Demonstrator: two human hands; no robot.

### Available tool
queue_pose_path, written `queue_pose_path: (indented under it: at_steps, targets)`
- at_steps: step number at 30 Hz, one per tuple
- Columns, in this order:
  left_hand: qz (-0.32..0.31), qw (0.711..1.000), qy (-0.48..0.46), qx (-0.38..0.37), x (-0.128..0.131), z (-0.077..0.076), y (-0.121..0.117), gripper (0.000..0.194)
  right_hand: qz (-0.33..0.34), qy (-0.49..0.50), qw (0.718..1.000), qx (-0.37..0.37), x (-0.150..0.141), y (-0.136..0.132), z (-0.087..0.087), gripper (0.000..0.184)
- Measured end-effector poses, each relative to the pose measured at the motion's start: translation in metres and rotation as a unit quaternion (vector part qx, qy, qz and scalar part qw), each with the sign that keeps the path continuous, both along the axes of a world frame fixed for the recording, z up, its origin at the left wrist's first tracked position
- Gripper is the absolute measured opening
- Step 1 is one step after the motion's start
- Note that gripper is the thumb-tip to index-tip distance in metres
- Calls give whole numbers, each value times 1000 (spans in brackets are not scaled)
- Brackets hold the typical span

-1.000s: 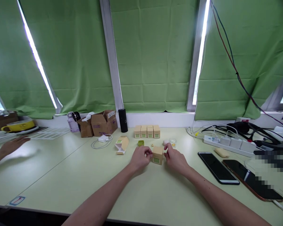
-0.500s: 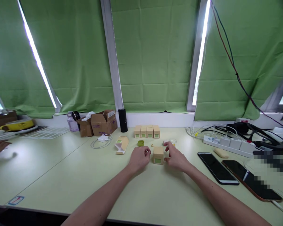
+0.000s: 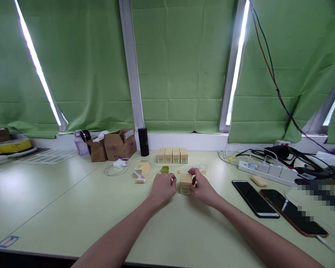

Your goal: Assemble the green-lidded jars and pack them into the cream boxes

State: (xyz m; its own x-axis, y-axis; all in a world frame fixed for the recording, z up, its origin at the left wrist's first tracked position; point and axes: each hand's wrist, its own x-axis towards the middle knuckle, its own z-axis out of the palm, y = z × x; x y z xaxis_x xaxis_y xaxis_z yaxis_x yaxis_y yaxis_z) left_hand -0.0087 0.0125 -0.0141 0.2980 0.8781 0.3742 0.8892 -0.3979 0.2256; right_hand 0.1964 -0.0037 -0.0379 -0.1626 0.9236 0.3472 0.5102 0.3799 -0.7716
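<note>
A small tan box with a green label (image 3: 185,183) stands on the pale green table (image 3: 72,208) in front of me. My right hand (image 3: 202,187) grips its right side and top with curled fingers. My left hand (image 3: 163,188) rests just left of the box with fingers curled in, not touching it, and I see nothing in it. Behind stands a row of several matching boxes (image 3: 172,155). A small green lid (image 3: 165,169), an opened flat box (image 3: 142,171) and a clear little cup (image 3: 203,169) lie near my hands.
Two phones (image 3: 254,198) lie to the right, with a power strip (image 3: 268,170) and tangled cables behind. Brown cartons (image 3: 120,144), a black cylinder (image 3: 143,142), a white charger (image 3: 117,164) and a bottle stand at the back left. Green blinds cover the windows.
My right hand has closed onto the box, which shifted slightly left. My left hand let go and drew back a little. The other person's hand at far left has left the view.
</note>
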Motion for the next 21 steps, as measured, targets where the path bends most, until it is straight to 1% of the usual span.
queue_pose_path:
  at_steps: [3,5,8,10,12,14,16,18,21]
  targets:
    - [0,1000,13,4,1,2,-1,26,8,30,1000,-3,3,12,7,47]
    - [-3,1000,14,1,1,2,-1,25,-8,33,999,16,9,26,17,47]
    - [-12,1000,9,1,1,0,0,25,-73,4,996,47,24,55,34,48]
    - [-18,1000,7,6,1,-2,0,25,-103,-3,993,49,35,78,44,46]
    - [-26,1000,5,12,1,-3,1,25,-137,-12,989,45,46,102,51,45]
    - [-34,999,4,15,2,-4,1,25,-164,-24,986,36,55,124,53,42]
    - [-37,999,2,16,2,-4,1,25,-185,-39,982,18,60,144,51,40]
    - [-35,999,3,14,2,-5,1,25,-201,-59,978,-8,62,161,46,39]
    - [-36,999,5,12,1,-6,2,25,-205,-93,973,-42,60,179,36,36]
